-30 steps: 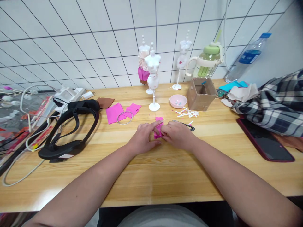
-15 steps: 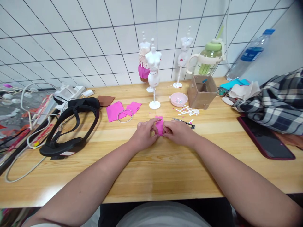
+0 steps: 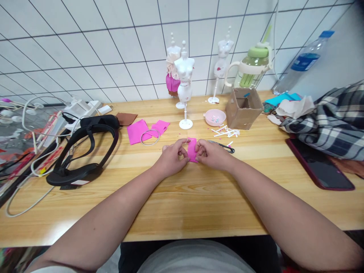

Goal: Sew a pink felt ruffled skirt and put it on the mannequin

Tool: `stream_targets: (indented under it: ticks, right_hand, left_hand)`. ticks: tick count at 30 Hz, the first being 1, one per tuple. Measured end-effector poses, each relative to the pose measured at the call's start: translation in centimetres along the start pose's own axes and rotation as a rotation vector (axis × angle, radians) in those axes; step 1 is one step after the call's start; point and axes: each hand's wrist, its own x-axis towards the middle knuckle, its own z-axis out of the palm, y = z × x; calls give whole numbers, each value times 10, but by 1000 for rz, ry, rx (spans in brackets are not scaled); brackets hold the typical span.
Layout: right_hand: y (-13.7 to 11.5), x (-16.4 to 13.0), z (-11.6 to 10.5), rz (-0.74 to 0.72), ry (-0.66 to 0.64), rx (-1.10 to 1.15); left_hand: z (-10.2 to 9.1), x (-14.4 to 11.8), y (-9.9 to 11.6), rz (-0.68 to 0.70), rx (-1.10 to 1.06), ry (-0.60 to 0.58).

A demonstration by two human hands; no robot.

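Between my two hands, low over the wooden table [image 3: 196,212], is a small strip of pink fabric [image 3: 192,149]. My left hand [image 3: 174,156] pinches its left edge with thumb and fingers. At the right edge, my right hand [image 3: 212,154] grips it with curled fingers. Scissors [image 3: 224,146] with dark handles lie just behind my right hand, partly covered by it. Larger pink fabric pieces [image 3: 138,131] rest to the left, with a thin metal ring [image 3: 150,143] across them. A white dress-form stand [image 3: 185,81] rises directly behind my hands.
At the back stand a dressed form [image 3: 172,60] and another white form [image 3: 223,57]. Toward the right are a pink dish [image 3: 215,116], white sticks [image 3: 226,131], a cardboard box [image 3: 244,113], a jug [image 3: 253,68] and a phone [image 3: 318,165]. A black headset strap [image 3: 85,151] lies left.
My fingers have moved slightly apart along the strip, and more of the pink fabric shows between them. The camera view has shifted a little. Other things stay in place.
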Motion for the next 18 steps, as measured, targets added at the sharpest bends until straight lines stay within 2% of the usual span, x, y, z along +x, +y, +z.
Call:
stream_targets:
  ticks: [5, 9, 18]
  right_hand:
    - [-2, 9, -4, 96, -63, 23]
    - [-5, 12, -6, 172, -59, 10]
    - [-7, 12, -2, 171, -9, 17]
  left_hand:
    - [0, 3, 2, -87, -35, -24]
    - [1, 4, 4, -104, -45, -17]
    - [4, 4, -1, -86, -49, -1]
